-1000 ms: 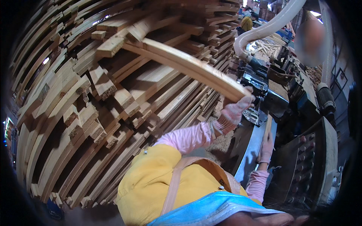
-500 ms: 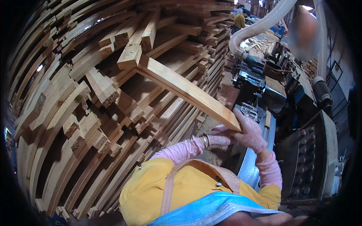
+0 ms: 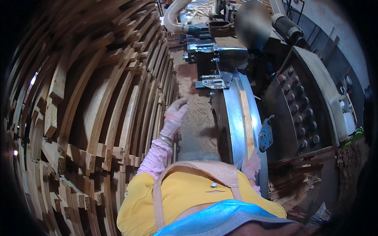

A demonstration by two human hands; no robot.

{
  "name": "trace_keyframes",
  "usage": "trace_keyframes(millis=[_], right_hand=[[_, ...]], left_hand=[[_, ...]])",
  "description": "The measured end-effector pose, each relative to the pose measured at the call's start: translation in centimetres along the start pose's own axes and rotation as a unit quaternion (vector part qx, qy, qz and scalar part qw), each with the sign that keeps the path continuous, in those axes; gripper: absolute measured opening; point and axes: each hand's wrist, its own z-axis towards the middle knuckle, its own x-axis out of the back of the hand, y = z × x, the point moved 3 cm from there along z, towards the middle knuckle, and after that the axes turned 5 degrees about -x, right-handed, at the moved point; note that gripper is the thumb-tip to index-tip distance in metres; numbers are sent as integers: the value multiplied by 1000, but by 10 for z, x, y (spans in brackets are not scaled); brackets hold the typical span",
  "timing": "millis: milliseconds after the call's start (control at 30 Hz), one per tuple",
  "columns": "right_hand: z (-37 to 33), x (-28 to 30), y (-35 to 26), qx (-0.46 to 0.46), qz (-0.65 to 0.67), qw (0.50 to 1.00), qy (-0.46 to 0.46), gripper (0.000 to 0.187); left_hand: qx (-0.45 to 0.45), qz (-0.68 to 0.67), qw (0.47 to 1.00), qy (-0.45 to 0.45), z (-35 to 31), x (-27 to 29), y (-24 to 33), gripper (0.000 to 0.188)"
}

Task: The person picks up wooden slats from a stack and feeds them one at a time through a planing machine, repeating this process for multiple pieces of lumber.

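A long pale wooden bar lies lengthwise on the shiny metal bed of a woodworking machine. At its near end is my right hand, in a pinkish work glove, with the fingers closed on the bar's end. My left hand, gloved alike, is raised over the gap between the lumber stack and the machine. Its fingers reach forward, slightly bent, and hold nothing. Along the bed's right edge sits a blue metal bracket, a little beyond my right hand.
Stacked lumber rises along my left, with bar ends jutting out. Farther up the bed stands the machine head, with a pale flexible hose behind. A control panel with round buttons stands at right. A person is beyond the machine.
Both hands held a wooden bar slanting over the stack; now they are apart. My right hand has come down to the bar on the bed, my left has let go. The view has swung right.
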Motion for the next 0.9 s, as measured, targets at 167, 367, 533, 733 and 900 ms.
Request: trace_keyframes(millis=[167, 367, 533, 733, 900], right_hand=[[97, -31, -85, 108, 80, 966, 220, 78], [239, -40, -189, 116, 88, 962, 232, 79], [241, -61, -133, 209, 48, 927, 306, 67], [57, -9, -59, 203, -55, 975, 70, 52], [59, -22, -38, 217, 4, 964, 154, 42]], left_hand=[[-70, -189, 973, 109, -3, 65, 27, 45], [-287, -303, 898, 141, -22, 63, 194, 107], [-415, -400, 793, 197, -40, 95, 276, 138], [-388, -549, 740, -4, -56, 132, 313, 138], [-360, -464, 800, 125, -29, 114, 309, 121]])
